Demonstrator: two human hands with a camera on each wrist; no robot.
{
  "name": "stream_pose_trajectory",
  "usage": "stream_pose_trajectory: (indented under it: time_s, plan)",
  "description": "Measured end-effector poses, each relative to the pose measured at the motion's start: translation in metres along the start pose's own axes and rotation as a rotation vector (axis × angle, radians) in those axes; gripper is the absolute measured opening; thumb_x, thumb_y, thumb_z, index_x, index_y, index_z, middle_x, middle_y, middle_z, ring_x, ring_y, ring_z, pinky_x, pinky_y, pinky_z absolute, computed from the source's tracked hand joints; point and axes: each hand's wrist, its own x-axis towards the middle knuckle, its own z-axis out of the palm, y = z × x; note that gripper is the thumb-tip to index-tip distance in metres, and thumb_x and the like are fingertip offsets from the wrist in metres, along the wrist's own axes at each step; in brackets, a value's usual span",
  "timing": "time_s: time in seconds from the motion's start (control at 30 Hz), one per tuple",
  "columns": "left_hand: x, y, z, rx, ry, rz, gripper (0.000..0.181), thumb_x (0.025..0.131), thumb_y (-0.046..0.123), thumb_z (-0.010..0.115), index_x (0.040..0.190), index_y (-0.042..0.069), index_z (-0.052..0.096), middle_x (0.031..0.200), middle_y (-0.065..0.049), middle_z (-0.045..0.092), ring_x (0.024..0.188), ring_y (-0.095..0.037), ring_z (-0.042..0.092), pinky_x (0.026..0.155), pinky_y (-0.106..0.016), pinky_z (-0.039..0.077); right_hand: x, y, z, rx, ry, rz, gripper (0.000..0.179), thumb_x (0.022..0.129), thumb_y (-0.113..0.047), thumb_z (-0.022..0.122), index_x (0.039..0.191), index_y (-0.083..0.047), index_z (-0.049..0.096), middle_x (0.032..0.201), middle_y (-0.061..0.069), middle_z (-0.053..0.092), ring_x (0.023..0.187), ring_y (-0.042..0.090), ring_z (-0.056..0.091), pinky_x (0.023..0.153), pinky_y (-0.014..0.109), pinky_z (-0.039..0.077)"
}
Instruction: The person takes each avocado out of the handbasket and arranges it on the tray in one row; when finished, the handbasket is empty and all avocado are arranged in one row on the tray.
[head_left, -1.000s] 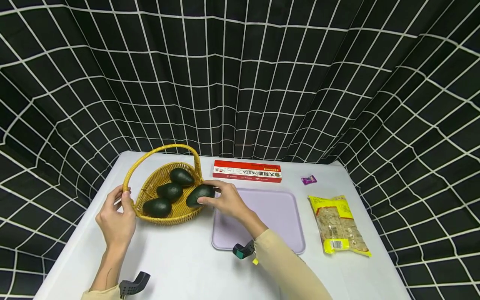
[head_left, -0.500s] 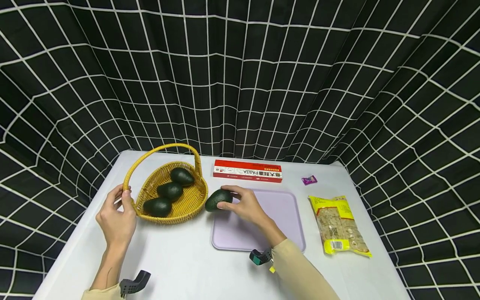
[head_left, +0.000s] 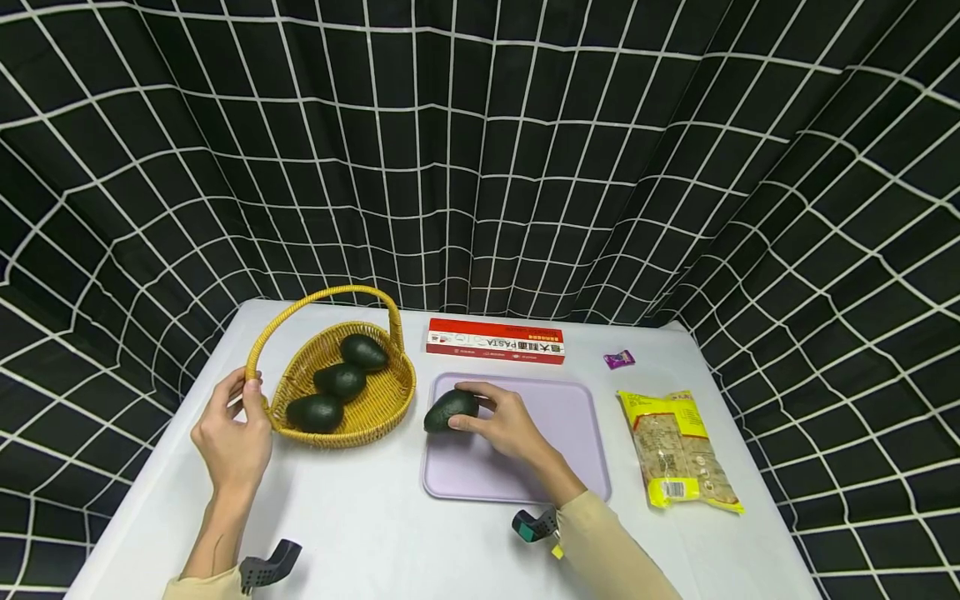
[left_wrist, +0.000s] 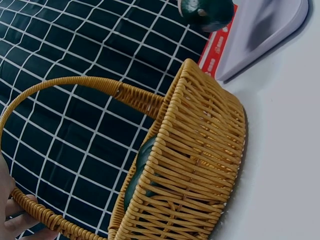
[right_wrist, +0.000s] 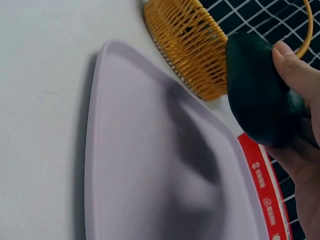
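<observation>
My left hand (head_left: 234, 433) grips the handle of a yellow wicker basket (head_left: 382, 408) at its left end. Inside the basket lie three dark green avocados (head_left: 341, 382) in a slanting row. Between the thumb and fingers of my right hand (head_left: 506, 421) is another avocado (head_left: 452, 410), held over the left part of a pale purple tray (head_left: 517, 483). In the right wrist view this avocado (right_wrist: 257, 90) hangs above the tray, and a shadow falls on the tray's surface. The left wrist view shows the basket's woven side (left_wrist: 195, 165) and my fingers (left_wrist: 22, 222) around the handle.
Behind the tray lies a red and white pasta box (head_left: 495, 342). A small purple wrapped packet (head_left: 618, 360) is at the back right, with a yellow and clear food bag (head_left: 678, 450) in front of it. A black gridded curtain (head_left: 480, 167) surrounds the white table (head_left: 360, 533).
My right hand has lifted the avocado out of the basket and carried it right, over the tray's left part. My left hand stays on the basket handle.
</observation>
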Motion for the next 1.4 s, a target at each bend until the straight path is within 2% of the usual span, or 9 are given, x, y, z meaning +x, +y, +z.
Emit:
stream_pose_trajectory:
  time_s: [0.23, 0.6, 0.9, 1.13, 1.4]
  plan:
    - [0.001, 0.003, -0.001, -0.005, -0.012, -0.009, 0.024, 0.104, 0.008, 0.062, 0.121, -0.007, 0.071, 0.109, -0.021, 0.077, 0.097, 0.021, 0.056, 0.086, 0.002, 0.046, -0.002, 0.008, 0.001, -0.033, -0.018, 0.006, 0.057, 0.083, -0.022, 0.090, 0.133, -0.003, 0.069, 0.133, 0.011, 0.072, 0.124, 0.035, 0.068, 0.109, 0.044, 0.056]
    - [0.002, 0.004, -0.001, 0.000, -0.021, -0.014, 0.025, 0.104, 0.008, 0.061, 0.121, -0.008, 0.070, 0.109, -0.022, 0.077, 0.097, 0.021, 0.057, 0.087, 0.001, 0.046, -0.004, 0.016, 0.006, -0.012, -0.016, 0.015, 0.058, 0.083, -0.019, 0.090, 0.134, -0.002, 0.069, 0.133, 0.011, 0.072, 0.123, 0.034, 0.068, 0.107, 0.043, 0.057]
    - [0.001, 0.004, -0.001, 0.003, -0.025, -0.026, 0.026, 0.105, 0.009, 0.061, 0.121, -0.008, 0.070, 0.110, -0.023, 0.077, 0.097, 0.021, 0.056, 0.087, 0.001, 0.047, -0.002, 0.023, 0.013, -0.081, -0.069, -0.014, 0.059, 0.085, -0.024, 0.088, 0.134, -0.001, 0.067, 0.136, 0.013, 0.070, 0.127, 0.033, 0.066, 0.110, 0.045, 0.055]
    - [0.001, 0.004, -0.001, 0.007, -0.025, -0.030, 0.026, 0.105, 0.009, 0.060, 0.121, -0.009, 0.070, 0.110, -0.023, 0.077, 0.097, 0.021, 0.056, 0.088, 0.001, 0.046, -0.003, 0.023, 0.013, -0.078, -0.097, 0.009, 0.059, 0.086, -0.026, 0.087, 0.136, -0.002, 0.066, 0.139, 0.014, 0.068, 0.130, 0.034, 0.064, 0.112, 0.045, 0.053]
    - [0.001, 0.003, -0.001, -0.001, -0.023, -0.030, 0.026, 0.105, 0.009, 0.061, 0.122, -0.008, 0.070, 0.110, -0.022, 0.077, 0.097, 0.020, 0.057, 0.088, 0.000, 0.048, -0.001, 0.024, 0.009, -0.082, -0.157, -0.009, 0.062, 0.088, -0.024, 0.085, 0.142, -0.001, 0.062, 0.144, 0.013, 0.065, 0.139, 0.032, 0.057, 0.119, 0.044, 0.046]
